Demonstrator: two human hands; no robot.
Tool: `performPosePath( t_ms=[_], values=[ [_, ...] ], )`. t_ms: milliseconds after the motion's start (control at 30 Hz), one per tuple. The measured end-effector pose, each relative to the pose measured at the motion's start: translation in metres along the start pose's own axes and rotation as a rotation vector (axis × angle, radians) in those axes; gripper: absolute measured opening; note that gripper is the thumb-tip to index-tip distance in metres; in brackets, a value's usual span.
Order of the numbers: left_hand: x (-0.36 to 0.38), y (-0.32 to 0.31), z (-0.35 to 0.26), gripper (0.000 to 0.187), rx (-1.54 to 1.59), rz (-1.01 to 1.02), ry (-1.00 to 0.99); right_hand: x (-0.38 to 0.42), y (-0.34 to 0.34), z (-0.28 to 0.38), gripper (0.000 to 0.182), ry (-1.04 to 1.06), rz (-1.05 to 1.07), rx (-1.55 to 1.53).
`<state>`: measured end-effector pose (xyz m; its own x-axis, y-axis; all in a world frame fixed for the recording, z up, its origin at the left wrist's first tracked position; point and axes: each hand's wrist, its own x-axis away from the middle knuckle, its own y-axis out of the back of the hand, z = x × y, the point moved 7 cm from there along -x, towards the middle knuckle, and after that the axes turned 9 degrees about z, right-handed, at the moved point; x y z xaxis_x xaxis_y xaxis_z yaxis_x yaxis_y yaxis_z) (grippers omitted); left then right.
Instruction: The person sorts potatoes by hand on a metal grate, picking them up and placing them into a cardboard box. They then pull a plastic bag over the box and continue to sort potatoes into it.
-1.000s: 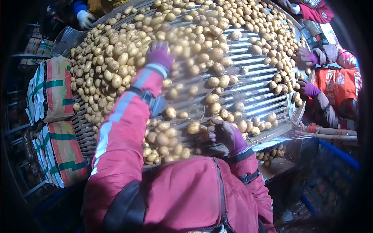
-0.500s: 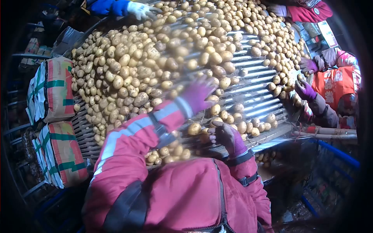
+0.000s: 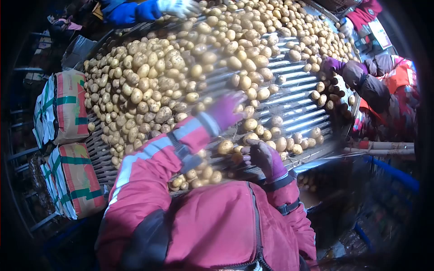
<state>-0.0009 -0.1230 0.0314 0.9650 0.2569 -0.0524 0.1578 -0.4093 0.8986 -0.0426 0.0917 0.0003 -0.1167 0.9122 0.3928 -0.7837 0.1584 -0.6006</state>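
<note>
The left hand (image 3: 228, 109) hovers spread over the roller bed (image 3: 294, 101), just left of a potato (image 3: 250, 124); the right hand (image 3: 262, 156), nearer the body, pinches another potato (image 3: 237, 158).

the left arm, in a red sleeve with a pale stripe and a dark strap at the wrist, reaches up from about seven o'clock toward one o'clock. its left hand (image 3: 228, 109), in a purple glove, is blurred, fingers spread and palm facing down. the right arm stays bent close to the body, its red sleeve cinched by a dark strap. the right hand (image 3: 264, 156), in a darker purple glove, sits at about five o'clock of the left one, fingers curled and pointing toward nine o'clock.
</note>
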Motion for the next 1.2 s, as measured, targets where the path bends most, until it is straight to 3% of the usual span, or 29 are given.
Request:
performPosePath(
  t_ms=[33,100,200,267,333,367,433,533,600,667,700,767,833,900,933,967,1067,1133,1200],
  values=[
    [0.003,0.002,0.006,0.051,0.012,0.038,-0.038,-0.004,0.006,-0.003,0.043,-0.017,0.028,0.074],
    [0.001,0.008,0.035,0.047,-0.330,0.115,-0.158,-0.005,0.010,-0.011,0.048,-0.044,0.033,0.073],
    [-0.027,0.056,0.075,0.033,-0.051,0.140,0.227,-0.004,0.008,-0.017,0.058,-0.060,-0.008,-0.075],
    [-0.056,0.038,0.126,0.036,0.009,0.078,0.349,0.001,0.015,-0.031,0.063,-0.042,-0.020,-0.072],
    [-0.080,0.024,0.143,0.034,-0.073,0.044,0.280,0.003,0.020,-0.037,0.065,-0.018,-0.038,-0.062],
    [-0.086,0.014,0.148,0.032,-0.158,0.082,0.340,0.005,0.021,-0.038,0.065,-0.009,-0.045,-0.047],
    [-0.100,0.009,0.130,0.023,-0.451,0.176,0.347,0.008,0.021,-0.034,0.065,0.006,-0.054,-0.010],
    [-0.085,0.071,0.055,0.021,0.223,0.202,0.504,0.008,-0.015,0.008,0.065,-0.028,-0.076,-0.336],
    [-0.067,0.053,0.042,0.036,0.559,0.217,0.539,0.001,-0.023,0.017,0.066,-0.054,-0.135,-0.532],
    [-0.030,0.010,0.012,0.039,0.541,0.194,0.052,-0.005,-0.019,0.012,0.068,-0.082,-0.240,-0.566],
    [-0.003,0.001,-0.018,0.040,0.343,0.192,-0.082,-0.013,-0.017,0.010,0.067,-0.067,-0.202,-0.519],
    [0.017,0.005,-0.027,0.042,0.215,0.126,-0.123,-0.026,-0.010,0.003,0.064,-0.032,-0.124,-0.429],
    [0.022,0.034,0.007,0.045,0.359,-0.007,0.048,-0.016,-0.023,0.027,0.050,-0.067,-0.172,-0.232],
    [0.042,0.072,0.071,0.057,0.090,-0.081,0.422,-0.013,-0.019,0.023,0.045,-0.036,-0.119,-0.144],
    [0.053,0.074,0.100,0.058,-0.188,-0.167,0.484,-0.009,-0.023,0.027,0.043,-0.064,-0.112,-0.152],
    [0.062,0.063,0.122,0.057,-0.219,-0.099,0.555,-0.011,-0.022,0.024,0.044,-0.030,-0.086,-0.112],
    [0.049,0.032,0.055,0.049,-0.479,-0.086,0.374,-0.016,-0.016,0.012,0.046,-0.007,-0.056,-0.152],
    [0.044,0.030,0.005,0.041,-0.403,-0.146,0.104,-0.015,-0.009,0.015,0.048,0.015,-0.030,0.020],
    [0.044,0.032,0.007,0.042,0.169,0.124,0.299,-0.014,-0.005,0.014,0.045,0.026,-0.039,0.064]
  ],
)
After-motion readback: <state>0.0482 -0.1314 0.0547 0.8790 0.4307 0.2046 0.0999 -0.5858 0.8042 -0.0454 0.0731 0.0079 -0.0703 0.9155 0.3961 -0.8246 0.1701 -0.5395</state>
